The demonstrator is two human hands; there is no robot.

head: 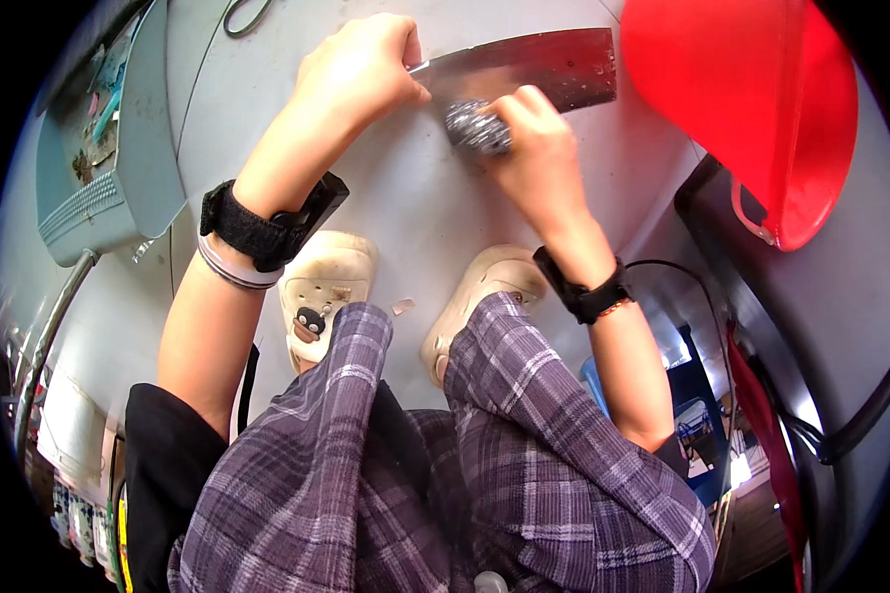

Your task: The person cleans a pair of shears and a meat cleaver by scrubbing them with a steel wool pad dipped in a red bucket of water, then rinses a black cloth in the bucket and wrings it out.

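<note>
A broad, dark metal blade (549,70), like that of a cleaver, extends to the right over the grey floor. My left hand (363,70) grips its narrow left end, and most of the handle is hidden inside the fist. A wad of steel wool (478,127) sits in the fingers of my right hand (540,144), just below the blade's lower edge. Blur there keeps me from telling whether the wad touches the metal.
At the left stands a blue-grey dustpan (141,141) with litter in it. A red plastic container (742,96) fills the upper right, with a dark object (719,215) under it. Below my hands are my cream clogs (334,274) on the grey floor (408,200).
</note>
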